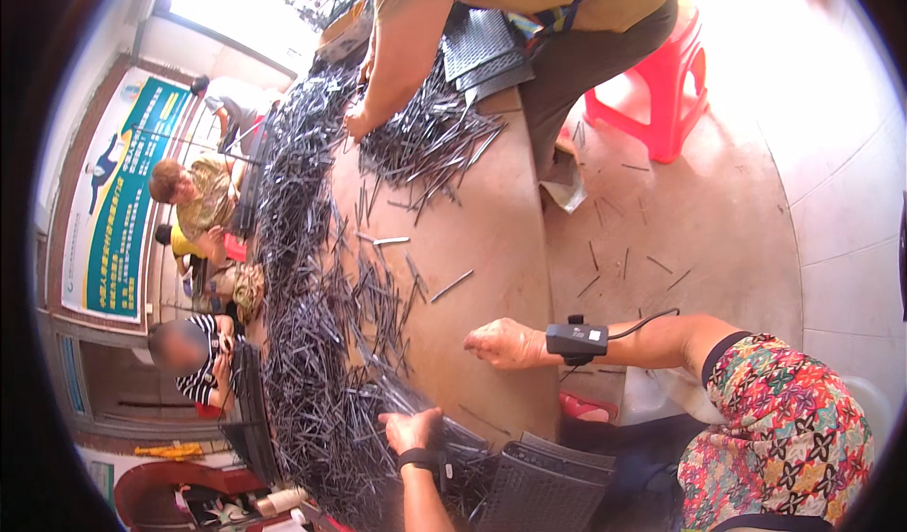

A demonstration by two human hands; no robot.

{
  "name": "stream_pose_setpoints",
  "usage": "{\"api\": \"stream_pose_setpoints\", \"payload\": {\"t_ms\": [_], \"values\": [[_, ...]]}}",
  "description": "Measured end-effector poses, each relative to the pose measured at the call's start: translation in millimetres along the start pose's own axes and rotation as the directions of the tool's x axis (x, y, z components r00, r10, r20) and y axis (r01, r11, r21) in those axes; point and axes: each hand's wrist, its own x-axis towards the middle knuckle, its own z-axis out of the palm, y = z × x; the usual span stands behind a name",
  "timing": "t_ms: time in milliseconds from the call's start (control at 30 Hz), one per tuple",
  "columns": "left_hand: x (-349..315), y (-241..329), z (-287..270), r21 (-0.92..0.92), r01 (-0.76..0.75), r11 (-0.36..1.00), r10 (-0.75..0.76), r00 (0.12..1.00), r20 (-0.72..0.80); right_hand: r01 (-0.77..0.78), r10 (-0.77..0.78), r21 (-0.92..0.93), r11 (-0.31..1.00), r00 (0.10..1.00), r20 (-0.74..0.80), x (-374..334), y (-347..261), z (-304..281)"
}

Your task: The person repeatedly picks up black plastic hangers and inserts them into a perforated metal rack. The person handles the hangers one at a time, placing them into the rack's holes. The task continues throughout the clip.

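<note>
A long heap of thin dark strips (316,371) covers much of the brown table (472,201). At the heap's near side, my left hand (412,430) is closed around a bundle of strips (402,392), which is smeared and looks partly see-through. The thumb stands out to the left side, and a black band circles the wrist. Over the table's right edge, my right hand (507,344) has its fingers curled together. What they hold, if anything, is too small to make out. A small black device (577,339) with a cable is strapped to that wrist.
Black ribbed trays (543,485) stand near my left forearm; others (482,45) lie at the far end. A co-worker (406,60) leans over the heap there. Another person (194,352) sits across the table. A red stool (661,88) and scattered strips (625,263) are on the floor.
</note>
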Motion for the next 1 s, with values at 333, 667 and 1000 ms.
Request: {"api": "stream_pose_setpoints", "payload": {"t_ms": [333, 667, 1000], "values": [[3, -7, 23, -0.005, -0.187, 0.982, 0.184, 0.973, -0.14, 0.023, -0.02, -0.074, 0.997, 0.999, 0.04, 0, 0, -1], [10, -9, 28, -0.055, -0.241, 0.969, 0.225, 0.954, -0.198, 0.058, -0.055, -0.073, 0.996, 0.998, 0.042, 1, 12, 4], [7, 2, 33, 0.108, -0.118, 0.987, 0.141, 0.961, -0.237, -0.107, 0.107, -0.009, 0.994, 0.993, 0.056, 3, 4, 6]]}}
